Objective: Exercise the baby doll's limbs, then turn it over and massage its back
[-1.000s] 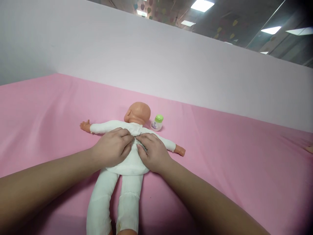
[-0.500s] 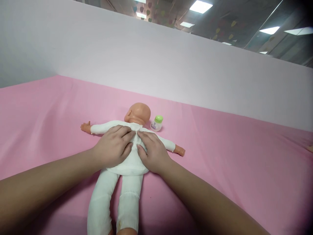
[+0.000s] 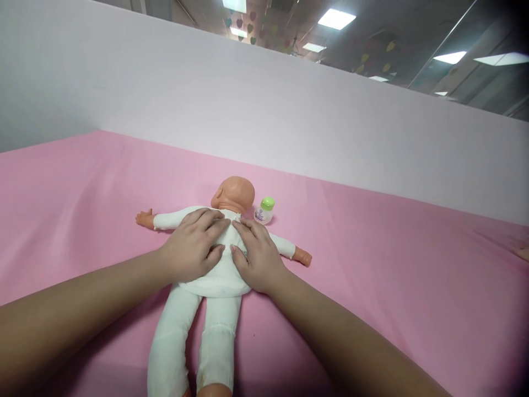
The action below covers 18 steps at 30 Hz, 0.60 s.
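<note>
While hands [image 3: 194,248] press doll [image 3: 219,275] — capped bottle [image 3: 264,210] nearby.

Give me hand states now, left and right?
Left hand: open, flat on the back of the white cloth-bodied baby doll.
Right hand: open, flat on the same doll.

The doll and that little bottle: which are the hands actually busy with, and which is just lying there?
In use:
doll, face down, white suit
left hand, flat on its back
right hand, flat on its back

Lying about:
small bottle with green cap, beside the doll's head
pink sheet underneath
</note>
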Available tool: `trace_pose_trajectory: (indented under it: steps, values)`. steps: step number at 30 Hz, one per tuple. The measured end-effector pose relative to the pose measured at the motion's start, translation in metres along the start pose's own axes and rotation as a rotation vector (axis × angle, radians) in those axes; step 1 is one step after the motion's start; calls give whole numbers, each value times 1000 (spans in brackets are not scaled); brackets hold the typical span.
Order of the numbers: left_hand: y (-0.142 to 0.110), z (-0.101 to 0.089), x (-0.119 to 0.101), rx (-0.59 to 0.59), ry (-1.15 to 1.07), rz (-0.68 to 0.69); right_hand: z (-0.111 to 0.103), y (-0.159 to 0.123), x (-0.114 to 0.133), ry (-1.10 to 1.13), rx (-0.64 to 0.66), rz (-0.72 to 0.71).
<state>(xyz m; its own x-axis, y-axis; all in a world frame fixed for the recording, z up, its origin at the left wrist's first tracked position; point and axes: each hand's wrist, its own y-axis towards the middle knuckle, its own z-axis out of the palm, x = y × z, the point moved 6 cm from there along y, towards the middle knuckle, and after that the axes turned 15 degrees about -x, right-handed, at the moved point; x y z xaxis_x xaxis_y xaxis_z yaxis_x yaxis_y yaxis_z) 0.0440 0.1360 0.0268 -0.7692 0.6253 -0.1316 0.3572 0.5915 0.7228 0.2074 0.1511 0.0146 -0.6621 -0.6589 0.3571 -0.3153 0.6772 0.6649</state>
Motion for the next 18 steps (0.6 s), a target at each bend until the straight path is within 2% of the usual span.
trace_pose_trajectory:
  steps: [9,15,18]
  values:
    - [-2,11,11,98,-43,-95,10,0,-10,-8,133,112]
    - [1,11,12,146,-75,-146,10,-1,-12,14,136,109]
    - [2,6,17,131,-85,-175,5,1,-17,57,80,130]
